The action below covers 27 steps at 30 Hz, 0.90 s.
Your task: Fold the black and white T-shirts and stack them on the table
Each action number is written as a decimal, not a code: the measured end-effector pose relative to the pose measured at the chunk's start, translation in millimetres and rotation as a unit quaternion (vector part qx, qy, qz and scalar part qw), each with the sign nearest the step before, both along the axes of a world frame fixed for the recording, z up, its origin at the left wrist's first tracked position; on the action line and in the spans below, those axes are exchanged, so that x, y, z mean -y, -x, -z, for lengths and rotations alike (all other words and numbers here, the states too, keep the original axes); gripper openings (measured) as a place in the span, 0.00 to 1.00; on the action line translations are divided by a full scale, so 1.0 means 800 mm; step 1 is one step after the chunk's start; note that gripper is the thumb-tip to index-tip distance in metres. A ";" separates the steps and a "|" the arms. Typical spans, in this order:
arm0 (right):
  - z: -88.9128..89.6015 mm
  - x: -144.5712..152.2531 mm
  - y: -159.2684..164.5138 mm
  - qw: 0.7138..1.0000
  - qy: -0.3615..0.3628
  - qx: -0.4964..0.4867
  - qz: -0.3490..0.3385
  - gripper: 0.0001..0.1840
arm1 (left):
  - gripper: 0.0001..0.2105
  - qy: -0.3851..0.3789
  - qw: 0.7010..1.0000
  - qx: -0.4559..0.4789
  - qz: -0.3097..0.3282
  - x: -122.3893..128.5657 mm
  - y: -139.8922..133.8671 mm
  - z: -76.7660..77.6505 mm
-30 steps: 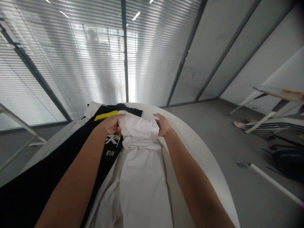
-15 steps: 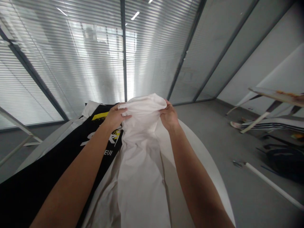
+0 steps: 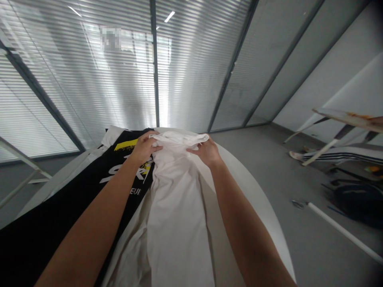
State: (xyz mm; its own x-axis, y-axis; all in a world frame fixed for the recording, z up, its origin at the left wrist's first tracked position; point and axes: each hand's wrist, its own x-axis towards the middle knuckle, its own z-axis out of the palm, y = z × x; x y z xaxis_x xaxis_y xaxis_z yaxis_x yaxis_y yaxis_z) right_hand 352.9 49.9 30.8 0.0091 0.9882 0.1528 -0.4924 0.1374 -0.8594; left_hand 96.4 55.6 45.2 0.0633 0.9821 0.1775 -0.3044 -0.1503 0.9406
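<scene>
White garment [image 3: 176, 207], far end [image 3: 179, 138] lowered, flatter

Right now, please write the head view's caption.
Left hand and right hand hold a white garment by its far end, beside a black printed garment.

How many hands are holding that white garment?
2: at the far end of the white garment, the left hand holds the left side, the right hand the right.
</scene>
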 end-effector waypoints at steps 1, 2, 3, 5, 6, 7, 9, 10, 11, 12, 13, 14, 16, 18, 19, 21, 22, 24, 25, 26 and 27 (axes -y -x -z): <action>0.003 -0.002 0.002 1.000 -0.019 -0.017 0.012 0.17 | 0.09 -0.021 1.000 0.012 0.005 0.000 0.000 0.002; 0.005 -0.003 0.003 0.999 -0.035 -0.021 0.027 0.17 | 0.09 -0.030 0.999 0.018 0.008 0.000 -0.001 0.004; 0.007 -0.005 0.003 0.998 -0.046 -0.014 0.042 0.16 | 0.08 -0.035 0.999 0.023 0.009 0.000 -0.001 0.005; 0.009 -0.007 0.002 0.996 -0.050 0.022 0.069 0.13 | 0.05 -0.037 0.999 0.025 0.002 0.001 -0.001 0.007; 0.009 -0.007 0.000 0.995 -0.045 0.043 0.082 0.11 | 0.04 -0.032 0.999 0.016 -0.004 0.002 -0.002 0.008; 0.010 -0.007 -0.002 0.993 -0.040 0.057 0.091 0.10 | 0.03 -0.026 1.000 0.003 -0.011 0.003 -0.002 0.009; 0.013 -0.006 -0.006 0.993 -0.040 0.062 0.093 0.08 | 0.03 -0.017 0.999 -0.022 -0.017 0.005 -0.002 0.012; 0.016 -0.006 -0.008 0.994 -0.044 0.058 0.086 0.08 | 0.03 -0.020 0.999 -0.039 -0.010 0.005 -0.001 0.014; 0.020 -0.006 -0.010 0.994 -0.046 0.056 0.077 0.07 | 0.04 -0.030 0.998 -0.062 0.001 0.006 0.001 0.016; 0.024 -0.005 -0.011 0.995 -0.044 0.063 0.065 0.08 | 0.05 -0.043 0.995 -0.090 0.016 0.005 0.004 0.018; 0.029 -0.005 -0.012 0.995 -0.039 0.077 0.053 0.09 | 0.06 -0.056 0.990 -0.122 0.034 0.005 0.007 0.021; 0.033 -0.004 -0.013 0.994 -0.034 0.095 0.040 0.10 | 0.07 -0.070 0.984 -0.154 0.053 0.005 0.010 0.023; 0.038 -0.001 -0.016 0.991 -0.029 0.131 0.001 0.09 | 0.08 -0.085 0.972 -0.202 0.084 0.004 0.017 0.026; 0.040 0.001 -0.018 0.983 -0.032 0.175 -0.049 0.06 | 0.08 -0.083 0.963 -0.229 0.111 0.004 0.022 0.026; 0.039 0.002 -0.020 0.975 -0.032 0.205 -0.075 0.06 | 0.08 -0.081 0.959 -0.240 0.124 0.003 0.023 0.024; 0.035 0.001 -0.023 0.956 -0.019 0.270 -0.112 0.07 | 0.07 -0.084 0.953 -0.257 0.134 0.001 0.023 0.020; 0.032 0.000 -0.024 0.950 -0.002 0.293 -0.107 0.08 | 0.07 -0.088 0.952 -0.267 0.121 0.000 0.022 0.018; 0.028 -0.006 -0.024 0.948 0.046 0.308 -0.061 0.09 | 0.05 -0.086 0.952 -0.291 0.048 -0.005 0.019 0.015; 0.027 -0.010 -0.023 0.950 0.070 0.304 -0.030 0.09 | 0.04 -0.071 0.951 -0.302 -0.003 -0.008 0.017 0.015; 0.027 -0.013 -0.020 0.950 0.091 0.297 -0.006 0.09 | 0.04 -0.043 0.951 -0.304 -0.042 -0.010 0.016 0.015; 0.028 -0.016 -0.017 0.951 0.105 0.290 0.003 0.09 | 0.06 -0.005 0.953 -0.296 -0.060 -0.012 0.014 0.017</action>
